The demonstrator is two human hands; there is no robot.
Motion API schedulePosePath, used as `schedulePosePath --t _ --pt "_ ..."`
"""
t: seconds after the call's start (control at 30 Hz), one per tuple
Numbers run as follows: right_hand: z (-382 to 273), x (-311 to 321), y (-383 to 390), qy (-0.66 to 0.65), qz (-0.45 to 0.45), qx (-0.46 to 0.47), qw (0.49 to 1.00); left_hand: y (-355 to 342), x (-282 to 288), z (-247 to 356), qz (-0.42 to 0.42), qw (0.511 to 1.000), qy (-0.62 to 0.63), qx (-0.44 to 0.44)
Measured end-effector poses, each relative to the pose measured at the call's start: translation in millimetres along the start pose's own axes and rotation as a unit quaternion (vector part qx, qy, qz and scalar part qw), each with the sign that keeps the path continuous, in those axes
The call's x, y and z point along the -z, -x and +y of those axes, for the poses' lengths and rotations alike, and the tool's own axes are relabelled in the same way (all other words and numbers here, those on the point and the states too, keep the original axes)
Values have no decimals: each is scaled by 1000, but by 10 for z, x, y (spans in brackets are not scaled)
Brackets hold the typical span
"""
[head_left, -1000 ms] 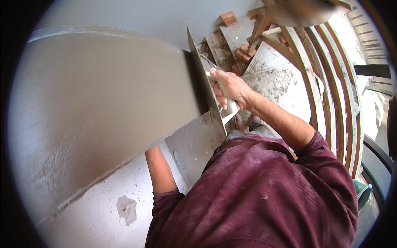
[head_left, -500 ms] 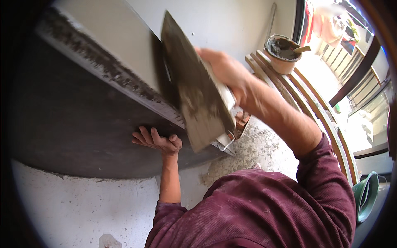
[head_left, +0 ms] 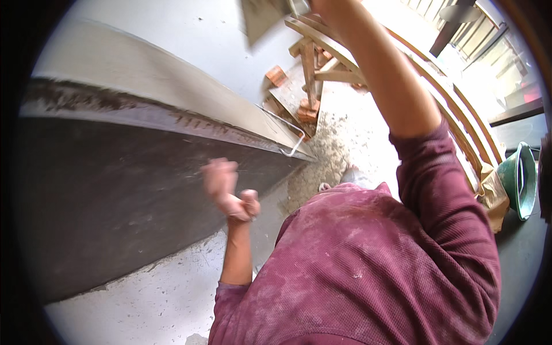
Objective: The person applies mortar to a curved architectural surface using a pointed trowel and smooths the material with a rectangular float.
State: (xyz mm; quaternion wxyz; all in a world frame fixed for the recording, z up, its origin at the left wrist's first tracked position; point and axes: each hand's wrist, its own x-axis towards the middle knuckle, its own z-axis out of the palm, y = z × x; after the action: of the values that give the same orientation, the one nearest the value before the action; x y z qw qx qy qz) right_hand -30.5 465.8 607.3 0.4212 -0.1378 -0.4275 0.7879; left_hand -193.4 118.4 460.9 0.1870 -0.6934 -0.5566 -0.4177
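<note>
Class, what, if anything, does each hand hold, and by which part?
The right hand holds a trowel, but the picture's edge crops the grip, so the part held cannot be told. The blurred left hand looks empty.

On my left the wall (head_left: 132, 195) is standing, and my left grip (head_left: 224, 187) is hanging before it; whether the two are touching I cannot tell. A clip (head_left: 301, 138) is sitting across the wall's edge, near its far end. Beyond that, bricks (head_left: 307, 110) are lying at the foot of the trestle (head_left: 309, 69). Ahead, the trowel (head_left: 260, 22) is lying in my right grip (head_left: 319, 4). On my right, planks (head_left: 463, 141) are running past my arm (head_left: 397, 75), a bag (head_left: 493, 198) is resting between them and the bucket (head_left: 520, 184).
</note>
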Motion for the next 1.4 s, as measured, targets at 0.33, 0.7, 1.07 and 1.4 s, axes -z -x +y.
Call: schedulePosePath --t 0.33,0.7,1.07,1.4 --pt "1120 1904 1056 -173 169 -156 958 660 -1285 407 -442 598 477 470" --pt "2770 1601 959 -24 73 -411 908 1924 -1807 466 -353 611 297 643" --pt "2845 1186 760 34 12 -443 896 2529 -1206 1121 -243 510 235 791" --pt "1274 95 581 -76 -98 -330 936 2703 -1398 534 -246 547 322 732"
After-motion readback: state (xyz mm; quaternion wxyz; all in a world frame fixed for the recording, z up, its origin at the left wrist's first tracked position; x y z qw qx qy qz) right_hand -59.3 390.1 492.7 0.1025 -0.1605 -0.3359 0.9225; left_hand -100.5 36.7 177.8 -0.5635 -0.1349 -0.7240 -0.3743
